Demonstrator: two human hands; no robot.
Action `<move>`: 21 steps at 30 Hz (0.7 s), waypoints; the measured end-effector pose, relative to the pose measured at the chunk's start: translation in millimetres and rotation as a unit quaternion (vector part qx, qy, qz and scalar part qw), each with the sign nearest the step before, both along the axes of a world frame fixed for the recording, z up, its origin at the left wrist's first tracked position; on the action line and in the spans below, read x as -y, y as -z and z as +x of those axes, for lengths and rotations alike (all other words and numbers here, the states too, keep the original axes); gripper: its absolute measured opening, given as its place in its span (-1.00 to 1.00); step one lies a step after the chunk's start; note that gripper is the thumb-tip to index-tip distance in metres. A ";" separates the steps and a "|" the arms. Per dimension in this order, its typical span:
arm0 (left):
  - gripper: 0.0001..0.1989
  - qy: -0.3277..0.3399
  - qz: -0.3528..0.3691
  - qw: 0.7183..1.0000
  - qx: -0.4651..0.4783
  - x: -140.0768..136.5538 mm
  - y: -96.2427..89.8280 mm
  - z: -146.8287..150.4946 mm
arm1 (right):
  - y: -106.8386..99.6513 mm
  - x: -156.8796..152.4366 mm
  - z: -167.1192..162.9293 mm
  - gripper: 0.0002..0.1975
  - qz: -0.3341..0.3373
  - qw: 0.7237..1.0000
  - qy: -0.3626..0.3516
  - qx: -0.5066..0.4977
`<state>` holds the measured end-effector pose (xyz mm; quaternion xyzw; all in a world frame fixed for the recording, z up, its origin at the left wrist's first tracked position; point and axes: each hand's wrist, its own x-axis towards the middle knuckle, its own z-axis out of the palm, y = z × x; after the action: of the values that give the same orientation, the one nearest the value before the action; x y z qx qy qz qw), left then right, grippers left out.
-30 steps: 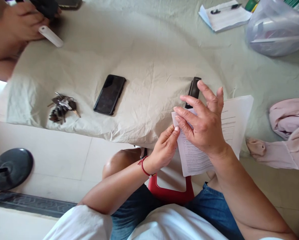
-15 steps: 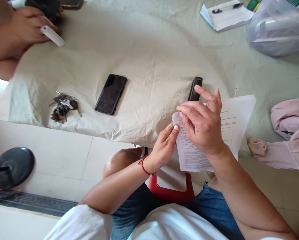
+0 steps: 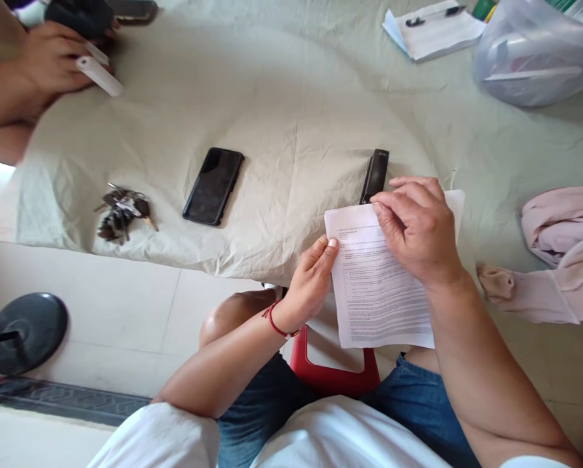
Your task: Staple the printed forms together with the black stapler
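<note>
Printed sheets of paper (image 3: 369, 286) hang over the table's near edge, tilted toward me. My left hand (image 3: 315, 273) is closed on their left edge, thumb on top and fingers behind. At the top edge, the thumb and index finger of my right hand (image 3: 415, 227) are pinched together on the paper, and this hand hides the upper right of the page. Just beyond the sheets lies a black stapler (image 3: 375, 174), its near end close to my right fingertips.
A black phone (image 3: 213, 186) and a bunch of keys (image 3: 124, 211) lie to the left. Another person's hand (image 3: 60, 58) holds a white object (image 3: 99, 75). Far right are a pen on papers (image 3: 432, 32), a plastic bag (image 3: 539, 65) and pink cloth (image 3: 564, 247).
My right hand has moved from the sheets' left corner rightward along the top edge, its fingers closing. The pages now lie together, with more of the front print showing.
</note>
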<state>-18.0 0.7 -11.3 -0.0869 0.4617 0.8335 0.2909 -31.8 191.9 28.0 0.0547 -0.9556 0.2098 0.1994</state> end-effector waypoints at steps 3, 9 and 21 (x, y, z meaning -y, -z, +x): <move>-0.62 0.007 -0.012 1.000 0.003 0.9 -0.9 -0.9 | 1.5 -12.3 -0.6 -0.70 0.006 1.000 -0.007 0.012; -0.62 0.029 -0.020 0.999 0.005 5.2 -4.9 -4.2 | -2.0 -24.0 3.4 -0.67 0.007 0.999 -0.011 0.041; -0.62 0.031 -0.005 0.999 0.008 4.5 -4.4 -2.8 | 4.0 7.2 5.3 -0.69 0.017 0.997 -0.072 0.027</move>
<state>-20.7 -3.9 -6.9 -0.0808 0.4659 0.8212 0.3195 -26.5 184.7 24.0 0.1212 -0.9578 0.2085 0.1567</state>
